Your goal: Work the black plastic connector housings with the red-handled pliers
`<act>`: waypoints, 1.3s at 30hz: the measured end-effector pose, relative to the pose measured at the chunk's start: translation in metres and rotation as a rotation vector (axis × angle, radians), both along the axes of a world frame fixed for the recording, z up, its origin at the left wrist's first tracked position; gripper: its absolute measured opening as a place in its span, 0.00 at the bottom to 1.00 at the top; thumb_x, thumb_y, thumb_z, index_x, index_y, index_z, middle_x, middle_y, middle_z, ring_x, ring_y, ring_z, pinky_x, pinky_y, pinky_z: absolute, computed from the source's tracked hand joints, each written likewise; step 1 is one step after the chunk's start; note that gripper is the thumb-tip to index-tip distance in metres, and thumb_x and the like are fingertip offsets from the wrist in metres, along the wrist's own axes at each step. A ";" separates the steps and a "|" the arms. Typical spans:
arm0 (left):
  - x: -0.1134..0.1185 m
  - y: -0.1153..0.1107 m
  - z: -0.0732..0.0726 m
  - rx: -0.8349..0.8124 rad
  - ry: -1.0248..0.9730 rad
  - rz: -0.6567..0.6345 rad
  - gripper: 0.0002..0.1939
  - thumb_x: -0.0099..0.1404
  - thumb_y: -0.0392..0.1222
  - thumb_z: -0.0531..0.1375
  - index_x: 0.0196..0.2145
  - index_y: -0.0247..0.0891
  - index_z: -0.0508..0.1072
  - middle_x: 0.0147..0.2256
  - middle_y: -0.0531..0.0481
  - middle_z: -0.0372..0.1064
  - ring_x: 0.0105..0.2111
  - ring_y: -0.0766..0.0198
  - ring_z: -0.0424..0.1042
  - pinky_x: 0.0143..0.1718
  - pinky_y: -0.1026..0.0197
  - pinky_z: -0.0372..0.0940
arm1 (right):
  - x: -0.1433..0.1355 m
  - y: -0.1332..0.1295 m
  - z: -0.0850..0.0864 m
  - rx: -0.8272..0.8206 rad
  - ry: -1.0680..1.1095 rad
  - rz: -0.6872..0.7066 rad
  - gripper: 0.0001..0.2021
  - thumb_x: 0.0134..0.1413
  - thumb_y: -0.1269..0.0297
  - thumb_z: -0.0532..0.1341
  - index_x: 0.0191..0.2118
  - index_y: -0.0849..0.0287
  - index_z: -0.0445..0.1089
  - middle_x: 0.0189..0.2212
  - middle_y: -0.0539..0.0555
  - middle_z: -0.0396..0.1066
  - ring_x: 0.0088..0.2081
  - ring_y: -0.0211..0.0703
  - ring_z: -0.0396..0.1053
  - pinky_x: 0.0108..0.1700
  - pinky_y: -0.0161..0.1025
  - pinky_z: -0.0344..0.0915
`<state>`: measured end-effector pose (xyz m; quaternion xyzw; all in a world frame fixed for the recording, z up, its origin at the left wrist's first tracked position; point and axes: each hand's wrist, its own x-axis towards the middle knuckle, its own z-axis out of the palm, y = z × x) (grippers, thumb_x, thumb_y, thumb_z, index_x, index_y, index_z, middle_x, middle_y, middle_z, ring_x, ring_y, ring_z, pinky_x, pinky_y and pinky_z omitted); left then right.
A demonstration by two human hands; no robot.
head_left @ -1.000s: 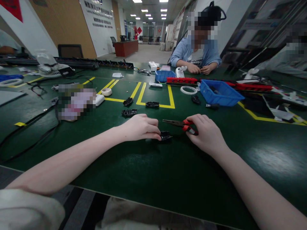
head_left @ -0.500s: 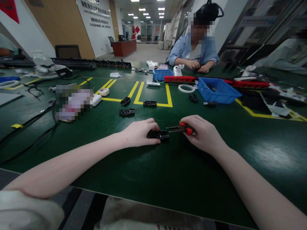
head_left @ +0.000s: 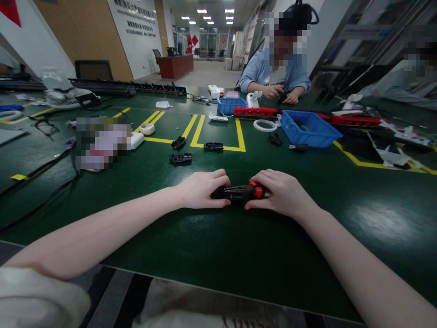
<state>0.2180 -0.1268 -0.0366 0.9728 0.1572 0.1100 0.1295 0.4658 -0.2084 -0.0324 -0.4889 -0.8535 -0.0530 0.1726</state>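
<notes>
I have two bare hands in my head view, meeting over the near middle of the green surface (head_left: 218, 255). My left hand (head_left: 201, 190) has its fingers (head_left: 220, 173) and thumb bent around one end of a small black part (head_left: 235, 197), pinching it with only a narrow gap between them, filled by the part. The black part sits low between the two hands; I can't tell whether it touches the surface below. My right hand (head_left: 285, 189) is curled around the red-handled pliers (head_left: 257, 190), its fingers drawn in over the grips, the thumb just beside the black part's right end. The pliers' dark jaws point left and lie over the part, but whether they grip it I can't make out from here. Beyond my left hand, three similar black pieces lie apart from each other: a near one (head_left: 180, 158), one on the yellow tape line (head_left: 213, 146), and one by a tape corner (head_left: 178, 142). Farther right, a dark piece (head_left: 275, 139) and a short black one (head_left: 298, 147) lie near a blue bin (head_left: 310, 134). Across the surface I see a person in a blue shirt (head_left: 256, 70), both hands close together.
</notes>
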 end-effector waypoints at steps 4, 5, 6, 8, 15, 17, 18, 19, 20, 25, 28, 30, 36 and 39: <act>0.000 0.000 0.001 0.006 0.004 -0.009 0.17 0.67 0.53 0.58 0.44 0.37 0.67 0.41 0.49 0.65 0.32 0.63 0.70 0.30 0.62 0.61 | 0.001 0.001 0.001 0.014 -0.040 -0.003 0.25 0.57 0.39 0.56 0.38 0.60 0.69 0.34 0.60 0.73 0.34 0.49 0.70 0.34 0.43 0.65; 0.001 0.000 0.001 0.005 0.003 -0.012 0.17 0.67 0.53 0.58 0.44 0.37 0.67 0.41 0.49 0.65 0.32 0.63 0.70 0.29 0.63 0.61 | 0.002 0.001 0.001 0.025 -0.056 -0.003 0.25 0.58 0.39 0.55 0.38 0.60 0.69 0.34 0.60 0.73 0.35 0.49 0.70 0.35 0.43 0.65; 0.000 0.000 0.000 0.005 0.000 -0.015 0.17 0.67 0.53 0.58 0.44 0.37 0.67 0.41 0.49 0.65 0.31 0.63 0.69 0.29 0.63 0.61 | 0.002 0.002 0.001 0.040 -0.075 0.000 0.25 0.59 0.40 0.54 0.38 0.60 0.69 0.34 0.60 0.73 0.35 0.50 0.70 0.35 0.43 0.64; 0.000 0.001 -0.001 0.010 -0.009 -0.022 0.17 0.67 0.53 0.58 0.44 0.37 0.67 0.41 0.49 0.65 0.31 0.63 0.69 0.29 0.63 0.60 | 0.001 0.002 0.001 0.067 -0.121 0.008 0.24 0.60 0.40 0.55 0.39 0.61 0.69 0.35 0.61 0.73 0.36 0.50 0.70 0.36 0.44 0.64; 0.001 0.002 -0.001 0.036 0.003 -0.022 0.17 0.67 0.53 0.57 0.44 0.37 0.67 0.41 0.49 0.65 0.31 0.63 0.69 0.29 0.62 0.60 | -0.002 0.004 0.000 0.115 -0.191 -0.006 0.23 0.59 0.42 0.56 0.40 0.59 0.70 0.38 0.61 0.74 0.41 0.53 0.69 0.42 0.46 0.63; 0.001 0.001 0.000 0.037 0.006 -0.018 0.17 0.67 0.53 0.57 0.44 0.37 0.67 0.41 0.49 0.65 0.30 0.64 0.69 0.28 0.62 0.61 | -0.001 0.004 0.000 0.120 -0.190 -0.021 0.24 0.59 0.41 0.55 0.41 0.60 0.70 0.38 0.61 0.74 0.41 0.53 0.69 0.42 0.46 0.63; 0.001 0.001 0.000 0.038 0.006 -0.018 0.17 0.67 0.53 0.57 0.44 0.37 0.67 0.41 0.49 0.65 0.30 0.64 0.69 0.28 0.62 0.61 | -0.001 0.004 0.000 0.125 -0.189 -0.029 0.24 0.59 0.41 0.55 0.41 0.60 0.70 0.38 0.61 0.74 0.40 0.53 0.69 0.41 0.46 0.62; 0.001 0.000 0.000 0.039 0.004 -0.019 0.17 0.67 0.53 0.57 0.44 0.37 0.67 0.41 0.49 0.65 0.30 0.64 0.69 0.28 0.62 0.61 | 0.000 0.004 0.000 0.131 -0.190 -0.035 0.25 0.60 0.41 0.54 0.41 0.60 0.70 0.38 0.62 0.74 0.40 0.53 0.69 0.41 0.46 0.62; 0.001 0.000 0.000 0.041 0.002 -0.021 0.17 0.67 0.53 0.57 0.44 0.37 0.67 0.41 0.49 0.65 0.31 0.64 0.69 0.29 0.62 0.61 | 0.000 0.005 0.000 0.134 -0.194 -0.038 0.25 0.60 0.41 0.54 0.40 0.61 0.70 0.38 0.62 0.74 0.40 0.53 0.69 0.41 0.46 0.62; 0.001 0.001 -0.001 0.049 -0.008 -0.028 0.17 0.67 0.54 0.57 0.44 0.37 0.67 0.41 0.49 0.65 0.30 0.64 0.68 0.28 0.62 0.61 | -0.001 0.006 -0.001 0.123 -0.243 -0.019 0.24 0.63 0.43 0.51 0.40 0.61 0.71 0.37 0.61 0.74 0.39 0.53 0.69 0.40 0.46 0.62; 0.001 0.002 -0.001 0.058 -0.007 -0.035 0.17 0.68 0.55 0.56 0.44 0.38 0.67 0.41 0.49 0.65 0.30 0.64 0.68 0.28 0.62 0.60 | -0.003 0.006 -0.002 0.106 -0.259 -0.011 0.23 0.64 0.45 0.50 0.39 0.60 0.71 0.36 0.60 0.74 0.39 0.52 0.69 0.41 0.46 0.62; 0.001 0.002 -0.001 0.064 -0.004 -0.039 0.18 0.68 0.55 0.56 0.44 0.38 0.67 0.40 0.49 0.65 0.31 0.63 0.68 0.28 0.63 0.59 | -0.004 0.006 -0.002 0.095 -0.253 -0.011 0.23 0.65 0.45 0.50 0.39 0.61 0.71 0.37 0.60 0.74 0.38 0.51 0.69 0.41 0.46 0.62; 0.000 0.002 -0.002 0.069 -0.011 -0.046 0.18 0.68 0.55 0.56 0.45 0.37 0.67 0.41 0.49 0.65 0.31 0.63 0.68 0.28 0.63 0.59 | -0.002 0.006 -0.002 0.101 -0.236 -0.027 0.22 0.65 0.46 0.50 0.39 0.61 0.70 0.36 0.61 0.73 0.38 0.51 0.68 0.41 0.45 0.61; 0.000 0.002 -0.002 0.067 -0.012 -0.047 0.18 0.68 0.55 0.56 0.45 0.37 0.67 0.41 0.49 0.65 0.31 0.63 0.68 0.28 0.63 0.59 | 0.000 0.006 -0.001 0.114 -0.218 -0.032 0.22 0.65 0.46 0.50 0.38 0.61 0.69 0.36 0.60 0.73 0.37 0.51 0.68 0.40 0.45 0.61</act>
